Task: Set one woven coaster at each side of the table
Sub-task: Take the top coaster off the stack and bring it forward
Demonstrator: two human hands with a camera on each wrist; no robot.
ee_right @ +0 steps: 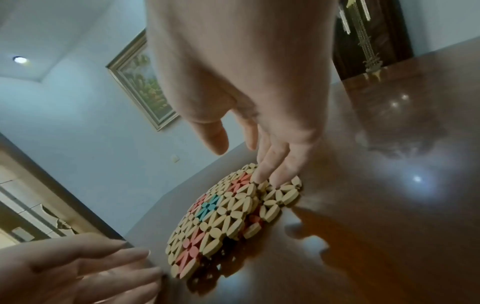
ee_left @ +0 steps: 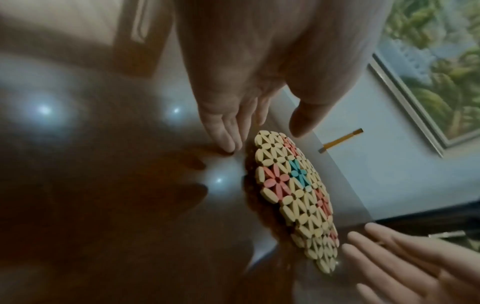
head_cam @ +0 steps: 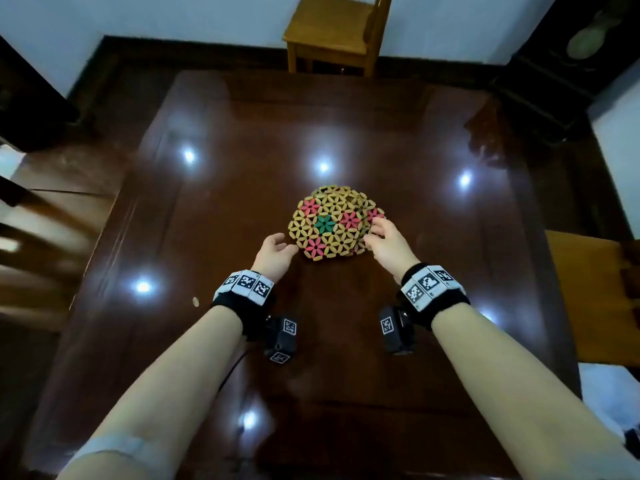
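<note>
Two hands flank a stack of coasters.
The left hand [head_cam: 275, 252], fingers loose, sits just left of the coasters [head_cam: 334, 223] mid-table [head_cam: 415, 140]; the right hand [head_cam: 386, 240], nearer, rests straight fingertips [ee_right: 262, 174] on the stack's right edge, gripping nothing.

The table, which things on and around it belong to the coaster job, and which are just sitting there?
Belongs to the job:
- stack of woven coasters, mid-table
- dark wooden table
- left hand, open beside the stack
- right hand, fingertips on the stack's right edge

Just there:
- wooden chair beyond the far edge
- framed picture
</note>
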